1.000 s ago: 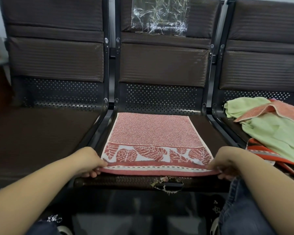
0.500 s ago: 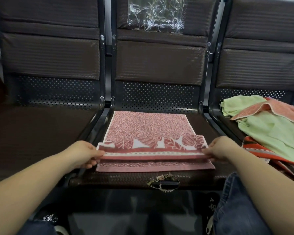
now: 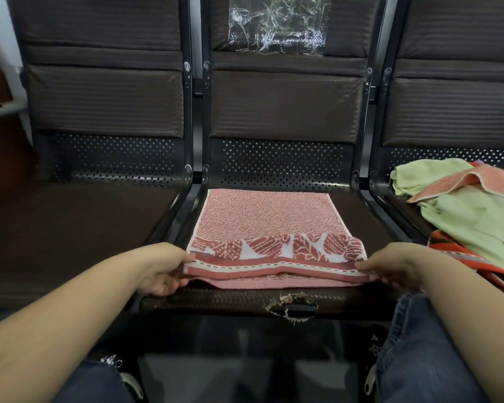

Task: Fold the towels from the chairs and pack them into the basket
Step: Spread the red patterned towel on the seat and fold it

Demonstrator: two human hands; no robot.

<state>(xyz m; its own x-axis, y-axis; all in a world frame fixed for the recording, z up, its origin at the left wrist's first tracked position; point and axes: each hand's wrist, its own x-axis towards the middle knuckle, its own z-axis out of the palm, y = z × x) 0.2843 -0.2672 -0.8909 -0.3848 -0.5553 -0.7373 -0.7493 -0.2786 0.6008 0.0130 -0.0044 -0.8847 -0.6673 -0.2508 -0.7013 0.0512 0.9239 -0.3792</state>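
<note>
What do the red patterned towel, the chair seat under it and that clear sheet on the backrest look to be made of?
The red patterned towel looks like looped terry cloth, probably cotton: nubby matte surface, woven leaf border. The middle chair seat seems padded in dark textured faux leather, torn at the front edge, on a black perforated metal frame. The clear sheet looks like thin plastic film: transparent, crinkled, glinting.

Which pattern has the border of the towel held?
Red leaves on white, above red and white stripes; head view.
</note>
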